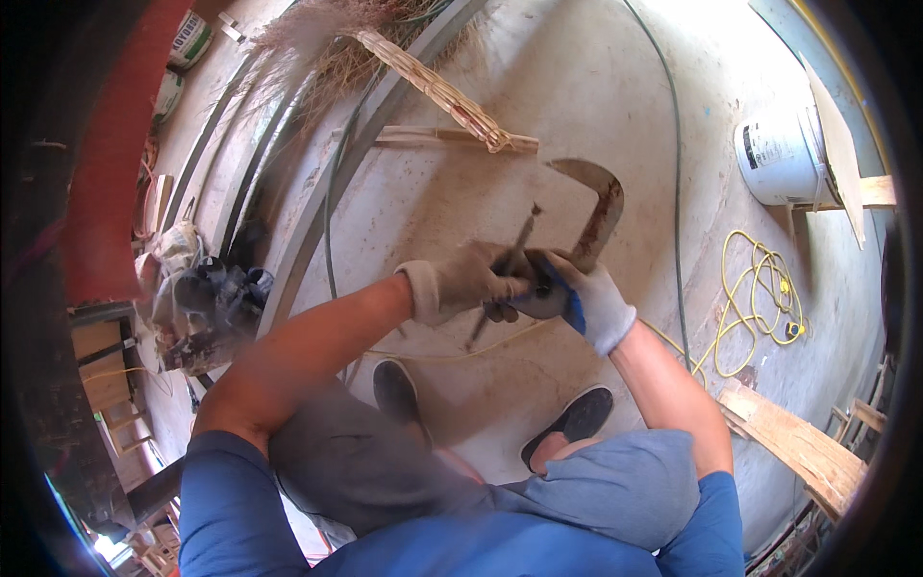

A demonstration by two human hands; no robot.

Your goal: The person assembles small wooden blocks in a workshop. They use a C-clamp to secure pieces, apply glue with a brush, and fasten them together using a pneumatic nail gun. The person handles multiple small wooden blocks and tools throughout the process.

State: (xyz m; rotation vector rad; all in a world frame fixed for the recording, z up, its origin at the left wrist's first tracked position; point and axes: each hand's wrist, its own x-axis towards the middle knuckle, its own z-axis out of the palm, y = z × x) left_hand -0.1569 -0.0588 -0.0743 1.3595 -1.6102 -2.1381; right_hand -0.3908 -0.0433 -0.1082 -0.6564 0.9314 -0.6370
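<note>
Both of my hands wear work gloves and meet in front of my knees. My left hand (460, 281), in a dirty grey-beige glove, is closed around a thin dark rod (525, 231) that slants down past the fingers. Pressed against it is my right hand (585, 296), in a white and blue glove, with its fingers closed. A sickle (608, 197) with a rusty, hooked blade rises from the right hand, its tip curving to the left. Its handle is hidden by the gloves, and where the two hands touch is hard to make out.
A broom (437, 88) with a bound handle lies beyond a metal bar (332, 183). A dark hose (676, 144) and a coiled yellow cord (760, 303) cross the concrete floor. To the right stand a white bucket (774, 159) and a wooden plank (798, 442).
</note>
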